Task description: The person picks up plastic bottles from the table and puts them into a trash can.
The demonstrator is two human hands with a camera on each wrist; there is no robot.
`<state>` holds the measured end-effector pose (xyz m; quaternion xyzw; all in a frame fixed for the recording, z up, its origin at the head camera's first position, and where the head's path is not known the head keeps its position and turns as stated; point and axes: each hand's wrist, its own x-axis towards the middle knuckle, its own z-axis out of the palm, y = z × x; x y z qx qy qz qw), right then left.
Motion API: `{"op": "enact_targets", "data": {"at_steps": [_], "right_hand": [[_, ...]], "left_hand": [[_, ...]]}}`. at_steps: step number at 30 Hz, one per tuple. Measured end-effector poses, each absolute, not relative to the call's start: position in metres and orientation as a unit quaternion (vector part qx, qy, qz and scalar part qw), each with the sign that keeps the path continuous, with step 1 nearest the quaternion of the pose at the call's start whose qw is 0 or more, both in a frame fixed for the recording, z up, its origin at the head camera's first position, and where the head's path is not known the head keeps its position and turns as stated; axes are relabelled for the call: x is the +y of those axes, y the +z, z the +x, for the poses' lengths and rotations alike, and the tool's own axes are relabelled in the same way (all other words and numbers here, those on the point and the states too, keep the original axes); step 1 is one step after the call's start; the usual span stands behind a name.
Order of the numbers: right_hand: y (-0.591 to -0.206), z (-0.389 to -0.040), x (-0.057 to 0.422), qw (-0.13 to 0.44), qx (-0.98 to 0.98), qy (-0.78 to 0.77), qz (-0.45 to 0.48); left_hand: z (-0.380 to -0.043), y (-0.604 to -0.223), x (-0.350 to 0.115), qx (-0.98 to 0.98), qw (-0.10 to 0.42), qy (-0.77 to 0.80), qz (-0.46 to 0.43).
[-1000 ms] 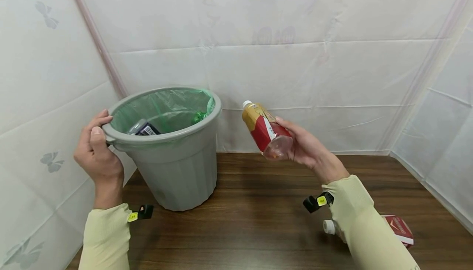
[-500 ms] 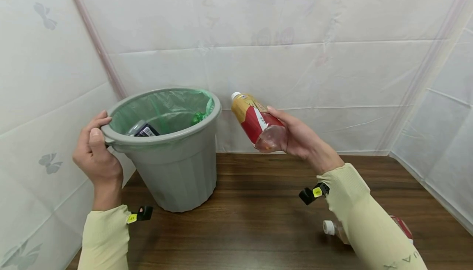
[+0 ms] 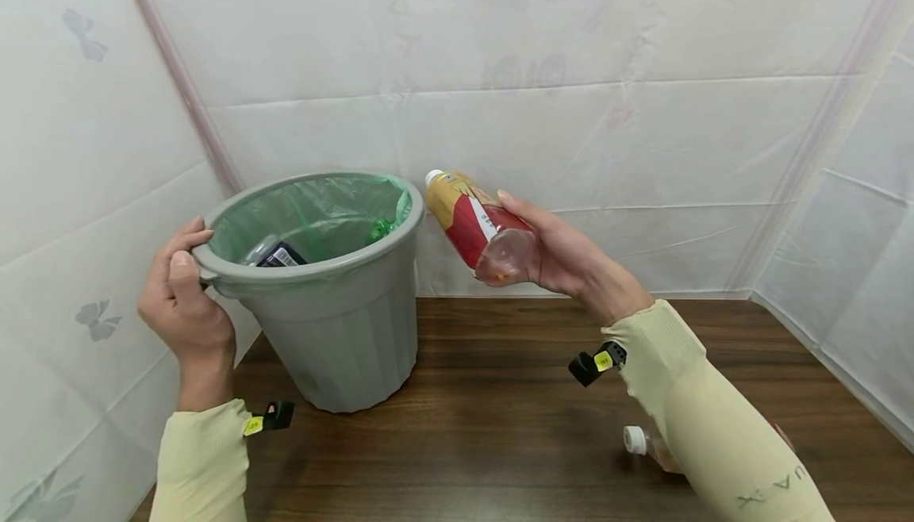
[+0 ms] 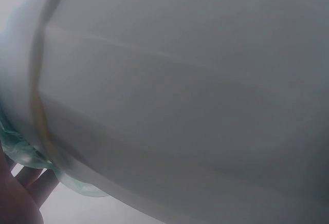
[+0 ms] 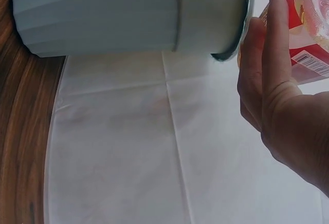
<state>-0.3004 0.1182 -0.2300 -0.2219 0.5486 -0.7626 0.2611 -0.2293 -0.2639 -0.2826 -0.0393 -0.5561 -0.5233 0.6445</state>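
Note:
My left hand (image 3: 189, 300) grips the left rim of a grey trash bin (image 3: 350, 324) lined with a green plastic bag (image 3: 321, 197). Inside the bin lie a clear container with a dark, barcoded label (image 3: 281, 255) and a crumpled green piece (image 3: 382, 228). In my right hand (image 3: 571, 256) is a plastic drink bottle (image 3: 474, 224) with a red and gold label, held in the air close to the bin's right rim. Its white cap points up and left toward the bin. The right wrist view shows the fingers around the bottle's lower part, near its clear base.
A second bottle (image 3: 660, 450) with a white cap lies on the dark wooden table (image 3: 500, 427) at the lower right, partly hidden by my right sleeve. White sheeting (image 3: 643, 149) covers the walls behind and on both sides.
My right hand has carried the bottle left and slightly upward, nearer the bin's rim. The right sleeve now covers more of the bottle on the table. My left hand keeps its grip.

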Motion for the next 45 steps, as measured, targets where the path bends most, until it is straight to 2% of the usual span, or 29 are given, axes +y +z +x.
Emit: {"op": "enact_targets", "data": {"at_steps": [45], "right_hand": [[-0.178, -0.297, 0.056, 0.28, 0.598, -0.701, -0.269]], "left_hand": [[-0.232, -0.285, -0.274, -0.549, 0.647, -0.529, -0.039]]}}
